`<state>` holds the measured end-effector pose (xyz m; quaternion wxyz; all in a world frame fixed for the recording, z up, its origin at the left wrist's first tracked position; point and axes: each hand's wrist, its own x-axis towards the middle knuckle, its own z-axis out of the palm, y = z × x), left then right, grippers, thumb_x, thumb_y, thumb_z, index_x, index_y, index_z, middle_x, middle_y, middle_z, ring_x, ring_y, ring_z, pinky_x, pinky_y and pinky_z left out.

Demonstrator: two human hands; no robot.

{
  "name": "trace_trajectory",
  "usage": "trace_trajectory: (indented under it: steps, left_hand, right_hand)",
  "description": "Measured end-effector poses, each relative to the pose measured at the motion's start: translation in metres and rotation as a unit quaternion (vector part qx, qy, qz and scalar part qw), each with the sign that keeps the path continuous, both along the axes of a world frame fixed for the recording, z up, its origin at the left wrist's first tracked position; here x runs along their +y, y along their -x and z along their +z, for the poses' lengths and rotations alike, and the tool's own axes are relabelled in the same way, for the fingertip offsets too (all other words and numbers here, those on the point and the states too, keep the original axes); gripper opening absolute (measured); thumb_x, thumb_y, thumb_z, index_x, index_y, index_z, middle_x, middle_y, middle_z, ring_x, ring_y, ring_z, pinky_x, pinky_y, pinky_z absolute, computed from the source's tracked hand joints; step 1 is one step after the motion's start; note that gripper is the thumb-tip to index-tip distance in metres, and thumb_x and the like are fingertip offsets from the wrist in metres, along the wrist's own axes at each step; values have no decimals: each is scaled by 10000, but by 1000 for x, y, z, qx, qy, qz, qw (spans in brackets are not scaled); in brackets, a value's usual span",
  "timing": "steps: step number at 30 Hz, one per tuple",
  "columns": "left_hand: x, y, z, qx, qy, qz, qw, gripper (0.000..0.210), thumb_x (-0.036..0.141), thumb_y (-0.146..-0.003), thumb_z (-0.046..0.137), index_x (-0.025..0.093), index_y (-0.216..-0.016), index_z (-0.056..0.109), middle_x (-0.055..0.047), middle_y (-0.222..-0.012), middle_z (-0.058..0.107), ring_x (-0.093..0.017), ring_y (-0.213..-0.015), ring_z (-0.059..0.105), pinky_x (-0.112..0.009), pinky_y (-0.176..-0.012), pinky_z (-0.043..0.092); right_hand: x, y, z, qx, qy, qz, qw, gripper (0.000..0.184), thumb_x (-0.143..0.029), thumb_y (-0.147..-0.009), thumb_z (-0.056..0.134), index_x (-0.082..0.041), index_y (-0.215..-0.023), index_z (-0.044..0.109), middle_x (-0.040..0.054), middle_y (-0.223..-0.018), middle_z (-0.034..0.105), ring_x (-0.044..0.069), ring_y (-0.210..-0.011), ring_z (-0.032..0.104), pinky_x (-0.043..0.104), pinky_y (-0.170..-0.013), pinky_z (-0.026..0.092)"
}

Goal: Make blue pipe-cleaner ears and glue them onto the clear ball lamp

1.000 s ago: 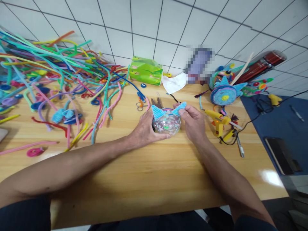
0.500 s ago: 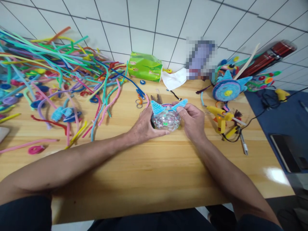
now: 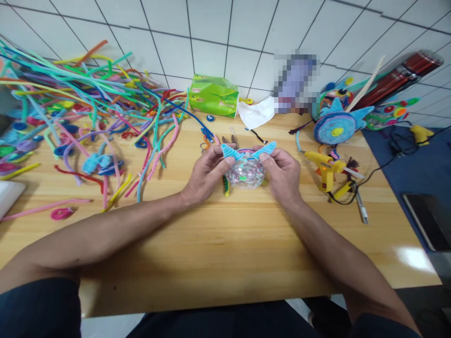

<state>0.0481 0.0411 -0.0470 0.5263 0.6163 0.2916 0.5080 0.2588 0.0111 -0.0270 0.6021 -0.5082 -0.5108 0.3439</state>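
A clear, rounded plastic piece (image 3: 245, 174) with colourful specks inside sits between my hands above the wooden table. Two light-blue fuzzy pointed pieces, like ears made of pipe cleaner, stand at its top. My left hand (image 3: 210, 174) pinches the left blue ear (image 3: 230, 151) between thumb and fingers. The right blue ear (image 3: 266, 149) is pinched the same way by my right hand (image 3: 284, 174). Behind the clear piece, scissors and dark-handled pliers (image 3: 229, 140) are partly hidden. A green and yellow strip (image 3: 226, 186) shows just below my left thumb.
A heap of coloured pipe cleaners (image 3: 88, 94) covers the left side. At the back are a green tissue pack (image 3: 213, 96) and a white tissue (image 3: 256, 112). On the right are a yellow glue gun (image 3: 326, 170), a blue fuzzy disc (image 3: 334, 128) and a red thermos (image 3: 398, 77).
My left hand has moved from cupping the clear piece's side up to the left ear, its thumb now on it. My right hand stays at the right ear. The view has shifted slightly.
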Motion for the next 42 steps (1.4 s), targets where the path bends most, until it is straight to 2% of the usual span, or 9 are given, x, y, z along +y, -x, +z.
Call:
trace_trajectory:
  steps: [7, 10, 14, 19, 22, 27, 33, 37, 42]
  left_hand:
    - [2, -5, -7, 3, -8, -6, 1000, 395, 572, -997, 750, 230, -1179, 674, -93, -1328, 769, -240, -1184, 763, -440, -1054, 627]
    - [5, 1, -4, 41, -34, 23, 998, 450, 604, -991, 743, 261, -1262, 637, -102, -1408, 717, -252, -1264, 730, -459, -1104, 604]
    - [9, 15, 25, 132, -154, 100, 974, 427, 597, -1024, 692, 283, -1304, 617, -125, -1545, 618, -288, -1474, 590, -504, -1214, 525]
    - [17, 6, 63, 233, -251, 84, 936, 295, 474, -1003, 731, 243, -1182, 690, -112, -1426, 708, -307, -1385, 634, -521, -1203, 513]
    - [24, -10, 68, 257, -236, 42, 936, 230, 402, -971, 748, 218, -1102, 707, -116, -1326, 757, -288, -1268, 703, -468, -1110, 568]
    - [33, -23, 70, 285, -233, 39, 929, 139, 343, -953, 744, 216, -1008, 725, -112, -1261, 782, -281, -1186, 737, -448, -1061, 589]
    - [32, -23, 99, 413, -291, 51, 861, 110, 263, -962, 730, 206, -1039, 785, -132, -1371, 758, -317, -1331, 693, -505, -1202, 481]
    - [35, -29, 115, 481, -280, -5, 830, 112, 243, -963, 703, 195, -994, 799, -116, -1277, 800, -285, -1218, 735, -451, -1128, 513]
    - [39, -33, 121, 511, -258, -42, 819, 159, 211, -976, 652, 183, -985, 809, -93, -1123, 828, -240, -1070, 754, -374, -996, 549]
  right_hand:
    - [1, -1, -1, -19, -1, 12, 1000, 248, -491, -913, 812, -262, -865, 732, 27, -992, 852, 234, -978, 799, 400, -884, 659]
    - [1, -1, 1, -9, 5, 16, 1000, 270, -519, -896, 830, -263, -884, 747, 30, -1007, 855, 232, -963, 792, 405, -888, 659]
    - [1, -1, 3, 15, 17, 25, 999, 291, -527, -852, 865, -253, -889, 776, 26, -982, 849, 217, -892, 760, 382, -834, 646]
    - [5, -4, 3, 61, 12, 40, 997, 230, -466, -866, 788, -252, -946, 766, 6, -915, 801, 197, -842, 717, 350, -796, 608]
    - [7, -9, 4, 49, 6, 35, 998, 199, -413, -834, 773, -251, -938, 719, -4, -891, 772, 191, -841, 697, 340, -793, 590]
    - [7, -15, 6, 22, 4, 23, 1000, 148, -343, -779, 735, -232, -841, 661, -19, -819, 710, 161, -779, 641, 314, -752, 546]
    - [7, -16, 3, 1, 19, 21, 1000, 130, -332, -752, 718, -233, -816, 663, -6, -833, 724, 164, -770, 652, 310, -728, 547]
    - [6, -16, 4, -7, 18, 25, 999, 101, -315, -758, 701, -236, -814, 672, -12, -779, 716, 159, -695, 636, 307, -673, 541]
    - [6, -16, 6, -34, -2, 24, 999, 93, -320, -779, 695, -236, -792, 656, -23, -740, 691, 155, -660, 622, 315, -676, 560]
